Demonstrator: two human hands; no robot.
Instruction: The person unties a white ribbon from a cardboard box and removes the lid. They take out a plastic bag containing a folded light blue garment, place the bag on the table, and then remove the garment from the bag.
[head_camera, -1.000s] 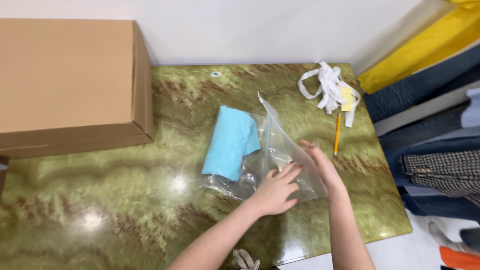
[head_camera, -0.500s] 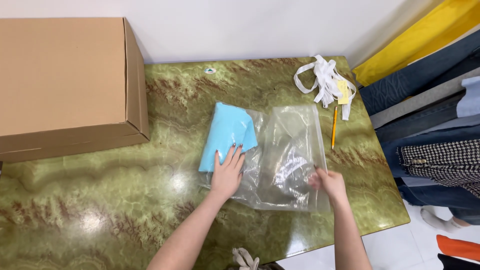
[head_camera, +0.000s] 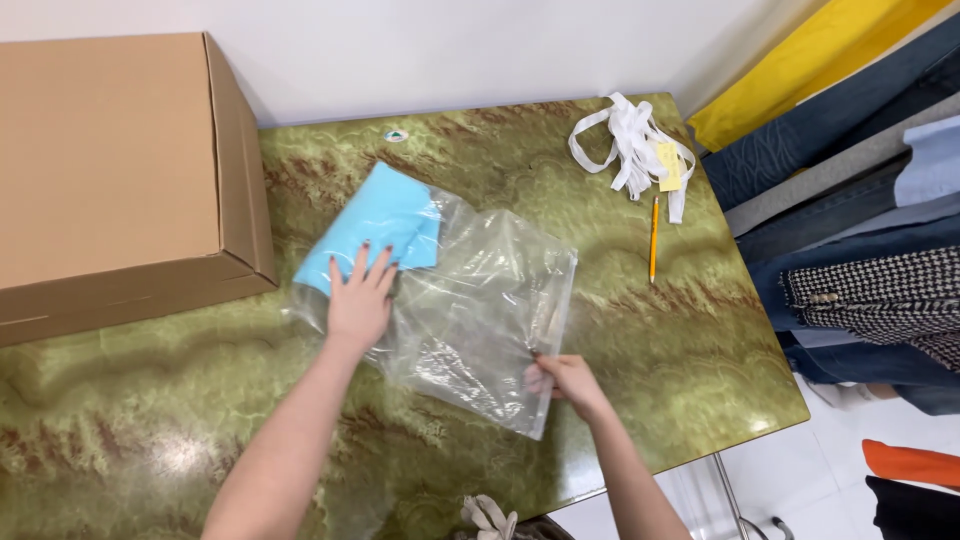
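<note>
Clear plastic bag is spread flat near the middle of the green marbled worktop, with a folded light-blue cloth pushed partly into its far-left end. The left hand is laid flat, fingers spread, on the bag where the cloth ends; nothing is clamped in its grip. The right hand is closed on the bag's near-right edge, the plastic pinched between thumb and fingers.

A large brown cardboard box is set on the far-left part of the worktop, its near corner just beside the bag. At the far-right corner a tangle of white straps with a yellow tag is seen, and a yellow pencil is laid just near of it, apart from the bag. A white wall is met along the far edge. Hanging garments in yellow, blue and houndstooth are crowded against the right edge.

Bare surface is left at the near left and between the bag and the right edge; the near edge is cut off at the right by white floor.
</note>
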